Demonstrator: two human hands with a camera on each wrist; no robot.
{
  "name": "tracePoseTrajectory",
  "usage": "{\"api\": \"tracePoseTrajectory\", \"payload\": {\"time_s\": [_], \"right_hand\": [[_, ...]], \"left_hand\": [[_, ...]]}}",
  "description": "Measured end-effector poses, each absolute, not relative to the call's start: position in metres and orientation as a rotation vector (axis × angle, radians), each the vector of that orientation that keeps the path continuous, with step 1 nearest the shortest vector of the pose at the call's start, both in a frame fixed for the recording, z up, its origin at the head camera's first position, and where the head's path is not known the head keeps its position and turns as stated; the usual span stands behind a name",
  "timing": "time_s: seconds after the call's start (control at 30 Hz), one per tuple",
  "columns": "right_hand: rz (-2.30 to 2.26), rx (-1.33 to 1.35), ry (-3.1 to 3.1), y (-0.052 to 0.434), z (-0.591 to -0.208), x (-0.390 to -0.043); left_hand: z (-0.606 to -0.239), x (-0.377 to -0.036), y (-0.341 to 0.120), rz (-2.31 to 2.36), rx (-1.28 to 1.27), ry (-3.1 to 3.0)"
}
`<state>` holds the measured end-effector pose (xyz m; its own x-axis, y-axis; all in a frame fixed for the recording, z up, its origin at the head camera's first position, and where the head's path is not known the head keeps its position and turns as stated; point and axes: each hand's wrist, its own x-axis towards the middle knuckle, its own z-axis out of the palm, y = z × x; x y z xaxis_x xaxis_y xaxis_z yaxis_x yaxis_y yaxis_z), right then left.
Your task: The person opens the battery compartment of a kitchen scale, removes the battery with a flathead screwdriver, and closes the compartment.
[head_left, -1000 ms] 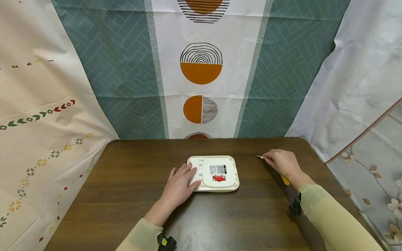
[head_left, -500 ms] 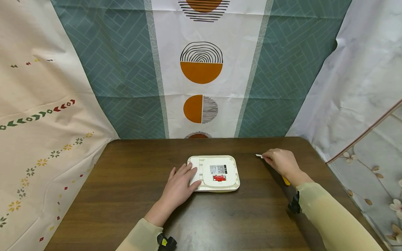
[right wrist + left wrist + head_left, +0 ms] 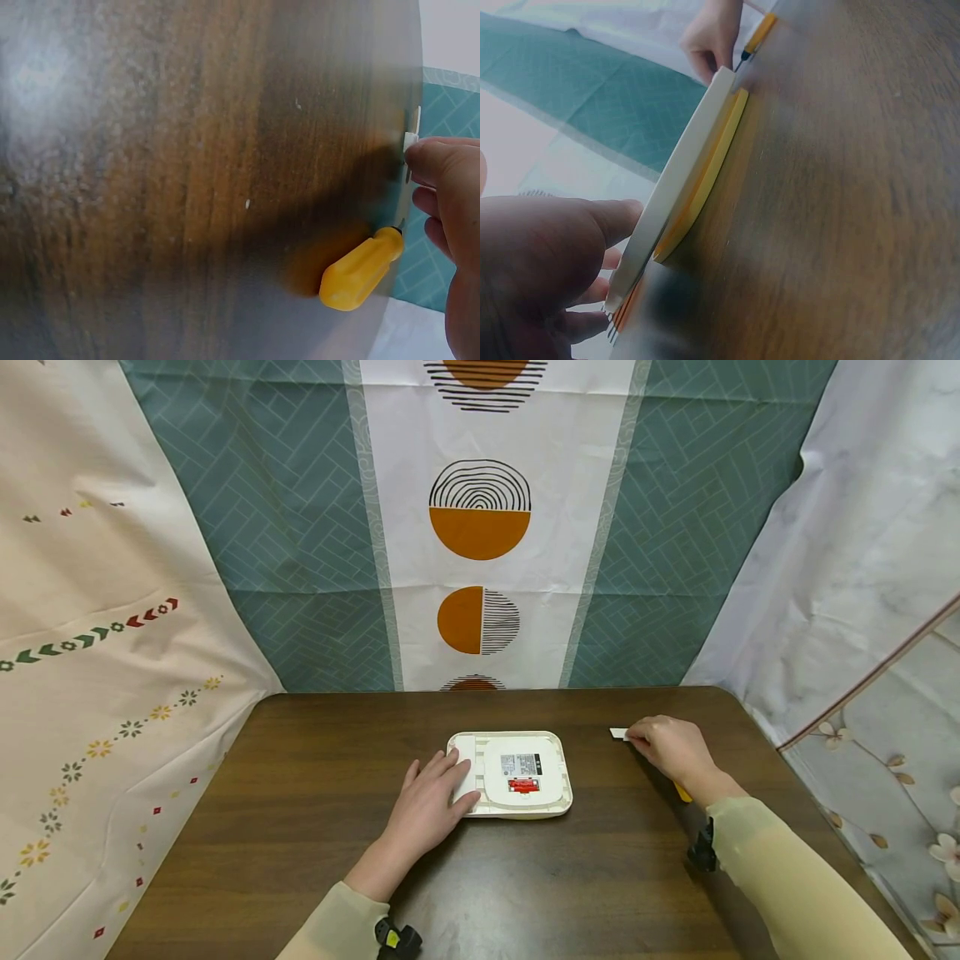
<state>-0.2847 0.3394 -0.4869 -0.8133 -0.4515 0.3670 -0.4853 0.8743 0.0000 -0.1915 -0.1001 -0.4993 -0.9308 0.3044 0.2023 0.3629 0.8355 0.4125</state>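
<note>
A flat white device (image 3: 558, 777) with rounded corners lies underside up, showing a printed label and red batteries (image 3: 523, 785) in an uncovered compartment. Its lower side is yellow, as the left wrist view shows. My left hand (image 3: 429, 795) rests on the device's left end, fingers spread and relaxed, thumb at the near edge. To the right, my right hand (image 3: 675, 750) pinches a small white plastic piece (image 3: 618, 734), probably a battery cover, just above the table; fingertips hide part of it. Below that hand lies a screwdriver (image 3: 360, 274) with a yellow handle.
The brown wooden table (image 3: 315, 827) reaches back to a green and white patterned cloth (image 3: 300, 568). A cream cloth (image 3: 112, 693) hangs on the left and a pale floral one (image 3: 885, 760) on the right.
The white piece has turned in my right fingers, so more of its flat face shows. My left hand and the device stay put.
</note>
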Motion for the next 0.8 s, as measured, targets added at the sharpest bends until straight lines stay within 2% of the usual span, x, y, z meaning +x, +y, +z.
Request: {"api": "tracePoseTrajectory", "payload": {"time_s": [0.43, 0.8], "right_hand": [[0.158, 0.675, -2.694, 0.34, -0.489, -0.283], [0.139, 0.575, -2.735, 0.346, -0.489, -0.267]], "left_hand": [[-0.5, -0.191, -0.1, -0.686, -0.535, -2.871], [-0.5, -0.191, -0.101, -0.682, -0.531, -2.88]]}}
